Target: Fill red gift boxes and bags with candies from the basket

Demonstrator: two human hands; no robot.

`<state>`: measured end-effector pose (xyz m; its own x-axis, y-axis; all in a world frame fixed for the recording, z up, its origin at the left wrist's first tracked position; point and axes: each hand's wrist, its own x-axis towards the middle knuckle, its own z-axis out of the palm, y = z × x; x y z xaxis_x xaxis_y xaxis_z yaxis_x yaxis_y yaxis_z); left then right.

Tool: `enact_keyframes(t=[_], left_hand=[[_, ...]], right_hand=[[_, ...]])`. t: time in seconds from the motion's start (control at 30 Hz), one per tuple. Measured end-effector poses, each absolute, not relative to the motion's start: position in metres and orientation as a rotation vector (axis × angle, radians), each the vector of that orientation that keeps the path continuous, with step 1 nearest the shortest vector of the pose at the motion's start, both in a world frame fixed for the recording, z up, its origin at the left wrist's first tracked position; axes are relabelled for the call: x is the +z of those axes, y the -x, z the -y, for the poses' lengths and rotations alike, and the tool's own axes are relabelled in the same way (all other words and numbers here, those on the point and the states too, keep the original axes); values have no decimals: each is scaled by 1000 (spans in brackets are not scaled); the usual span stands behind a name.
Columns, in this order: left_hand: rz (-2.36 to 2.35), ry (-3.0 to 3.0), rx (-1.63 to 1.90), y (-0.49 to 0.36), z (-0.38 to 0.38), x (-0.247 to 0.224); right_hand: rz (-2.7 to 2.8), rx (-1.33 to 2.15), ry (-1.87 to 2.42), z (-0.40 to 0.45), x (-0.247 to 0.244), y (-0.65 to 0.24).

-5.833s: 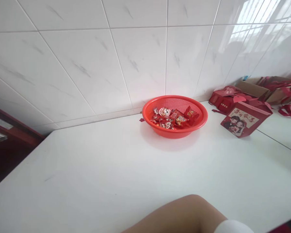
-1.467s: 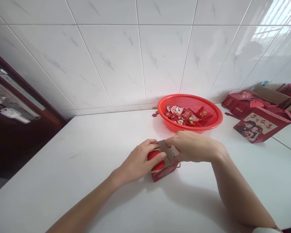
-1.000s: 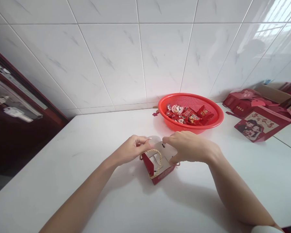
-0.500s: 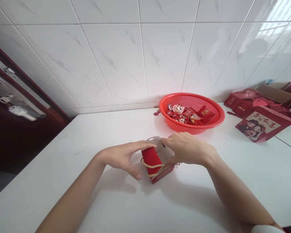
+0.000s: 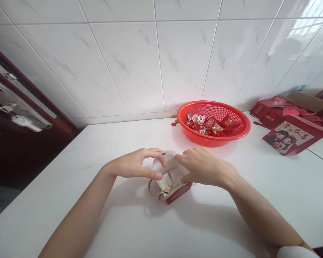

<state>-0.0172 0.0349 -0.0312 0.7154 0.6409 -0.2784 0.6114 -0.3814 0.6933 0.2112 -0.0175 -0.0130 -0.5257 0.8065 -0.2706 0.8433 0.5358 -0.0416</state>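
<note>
A small red paper gift box (image 5: 179, 194) stands upright on the white table, its top open. Its pale inside and the interlocking bottom flaps show. A twisted gold rope handle (image 5: 165, 191) hangs at its left front side, and a rounded white flap (image 5: 170, 155) rises at the back. Over the left edge, my left hand (image 5: 136, 164) has its thumb and curved fingers apart, close to the box wall. My right hand (image 5: 206, 166) grips the right side of the box, thumb toward the opening; its other fingertips are partly hidden.
Behind the box stands a red plastic basket (image 5: 190, 134) with red-wrapped candies (image 5: 214, 127). At the right are a printed red box (image 5: 296, 136), more red boxes (image 5: 269, 113) and a cardboard box (image 5: 309, 102). A door with keys (image 5: 25, 122) is at the left; a tiled wall rises behind.
The red flap over the box's left part has swung out of the opening, baring the inside. My left hand's fingers have curled closer to the box edge. The rope handle has shifted left and down.
</note>
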Motion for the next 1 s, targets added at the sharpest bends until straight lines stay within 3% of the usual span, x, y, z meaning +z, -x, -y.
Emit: enact_keyframes(t=[0.23,0.53,1.0], left_hand=[[-955,-2094,203,6,-24,-32],[-892,-2077,171,6,-24,-36],[-1125,-1806,285,16,-41,-40]], right_hand=[[-2759,-455,-1121,12,-18,-210],[-2793,-1454,-322,-2,-14,-215],[-2908,-1159,-431,-4,-10,-226]])
